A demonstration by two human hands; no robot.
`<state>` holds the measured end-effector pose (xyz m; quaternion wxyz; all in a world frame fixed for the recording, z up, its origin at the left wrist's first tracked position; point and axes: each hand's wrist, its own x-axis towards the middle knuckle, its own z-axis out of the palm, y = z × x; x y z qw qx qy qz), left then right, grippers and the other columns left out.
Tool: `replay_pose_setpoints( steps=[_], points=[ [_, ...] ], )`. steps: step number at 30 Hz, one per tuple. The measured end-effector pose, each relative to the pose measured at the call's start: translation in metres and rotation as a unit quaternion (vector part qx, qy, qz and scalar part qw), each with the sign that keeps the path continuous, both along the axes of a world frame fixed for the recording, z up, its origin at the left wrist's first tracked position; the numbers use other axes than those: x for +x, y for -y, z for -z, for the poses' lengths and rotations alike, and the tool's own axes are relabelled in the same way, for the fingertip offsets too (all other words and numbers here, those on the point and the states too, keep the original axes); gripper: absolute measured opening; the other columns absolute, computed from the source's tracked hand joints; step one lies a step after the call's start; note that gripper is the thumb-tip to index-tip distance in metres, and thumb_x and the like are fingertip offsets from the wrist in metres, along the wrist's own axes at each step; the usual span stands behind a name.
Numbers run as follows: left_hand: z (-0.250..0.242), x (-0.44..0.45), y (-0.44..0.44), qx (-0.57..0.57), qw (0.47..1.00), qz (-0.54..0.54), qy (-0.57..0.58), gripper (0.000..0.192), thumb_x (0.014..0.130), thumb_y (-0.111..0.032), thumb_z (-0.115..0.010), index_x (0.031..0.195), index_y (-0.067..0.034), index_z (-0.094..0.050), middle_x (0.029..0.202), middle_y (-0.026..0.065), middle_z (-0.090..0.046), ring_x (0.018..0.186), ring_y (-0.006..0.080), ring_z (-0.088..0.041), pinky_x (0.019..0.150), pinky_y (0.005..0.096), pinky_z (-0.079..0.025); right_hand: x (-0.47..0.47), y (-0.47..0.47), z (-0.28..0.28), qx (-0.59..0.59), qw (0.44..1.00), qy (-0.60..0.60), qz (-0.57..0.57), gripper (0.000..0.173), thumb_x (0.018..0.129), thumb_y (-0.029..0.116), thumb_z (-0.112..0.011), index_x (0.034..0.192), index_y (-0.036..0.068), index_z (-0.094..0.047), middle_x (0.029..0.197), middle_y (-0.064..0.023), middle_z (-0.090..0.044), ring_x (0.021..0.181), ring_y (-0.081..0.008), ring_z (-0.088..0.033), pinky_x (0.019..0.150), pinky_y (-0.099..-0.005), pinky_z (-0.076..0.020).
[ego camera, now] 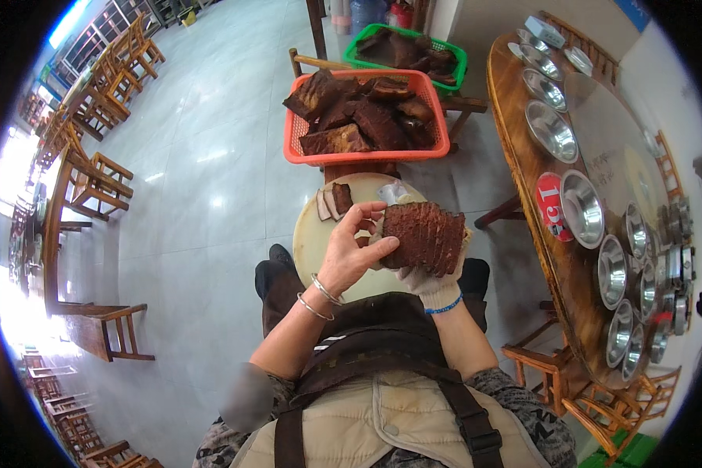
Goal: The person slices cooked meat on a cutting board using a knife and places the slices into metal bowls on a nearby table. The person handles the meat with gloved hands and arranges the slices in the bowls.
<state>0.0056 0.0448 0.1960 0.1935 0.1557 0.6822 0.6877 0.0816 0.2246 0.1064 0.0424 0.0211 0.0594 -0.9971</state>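
A stack of dark reddish-brown cured meat slices (424,237) is held above a round pale cutting board (311,257). My right hand (430,282), in a whitish knit glove, supports the stack from below and behind; its fingers are largely hidden by the meat. At the stack's left end is my left hand (351,248), bare, with its thumb over the front edge and its index finger by the upper corner. Several cut slices (334,202), dark-rinded with pale fat, lie on the board's far left. A crumpled clear plastic bag (393,191) rests behind the stack.
Beyond the board, an orange plastic basket (367,156) holds large cured meat pieces (380,123). A green basket (457,65) with more meat stands behind it. To the right is a wooden table (518,146) with several metal bowls (551,131). Wooden chairs (102,181) line the left.
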Motion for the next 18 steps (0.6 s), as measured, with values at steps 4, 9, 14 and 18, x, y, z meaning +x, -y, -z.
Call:
replay_pose_setpoints(
  steps=[4,9,14,18],
  points=[
    [-0.007,0.003,0.000,-0.044,0.998,0.004,-0.044,0.061,0.081,-0.019,-0.083,0.136,-0.007,-0.058,0.119,0.0015,-0.058,0.106,0.0133,-0.053,0.086,0.0295,-0.049,0.002,0.007,-0.018,-0.002,1.000,0.004,0.017,0.088,0.089,0.079,-0.047,0.150,0.016,-0.047,0.149,-0.0131,-0.053,0.133,-0.0358,-0.056,0.105,-0.0535,-0.0521],
    [-0.009,0.001,-0.007,-0.035,0.997,-0.011,-0.074,0.061,0.082,-0.021,-0.082,0.135,-0.005,-0.058,0.119,0.0031,-0.061,0.109,0.0149,-0.054,0.093,0.0303,-0.047,-0.002,0.007,-0.029,0.014,0.999,0.029,-0.006,0.085,0.093,0.078,-0.035,0.149,0.016,-0.049,0.150,-0.0129,-0.053,0.134,-0.0360,-0.055,0.105,-0.0563,-0.0516],
    [-0.001,-0.002,-0.005,-0.017,0.999,-0.005,-0.041,0.058,0.084,-0.016,-0.078,0.137,-0.007,-0.056,0.124,0.0050,-0.059,0.114,0.0155,-0.054,0.099,0.0327,-0.045,-0.005,0.013,-0.038,0.013,0.999,0.041,0.015,0.085,0.092,0.079,-0.036,0.150,0.018,-0.049,0.151,-0.0115,-0.053,0.135,-0.0361,-0.055,0.105,-0.0590,-0.0502],
    [-0.005,0.001,-0.007,0.018,1.000,-0.019,-0.014,0.052,0.087,-0.009,-0.072,0.136,-0.007,-0.056,0.124,0.0050,-0.057,0.113,0.0156,-0.053,0.102,0.0327,-0.043,-0.005,0.015,-0.034,0.049,0.999,0.013,0.015,0.085,0.090,0.079,-0.039,0.150,0.020,-0.048,0.151,-0.0105,-0.053,0.134,-0.0359,-0.055,0.103,-0.0583,-0.0517]
  ],
)
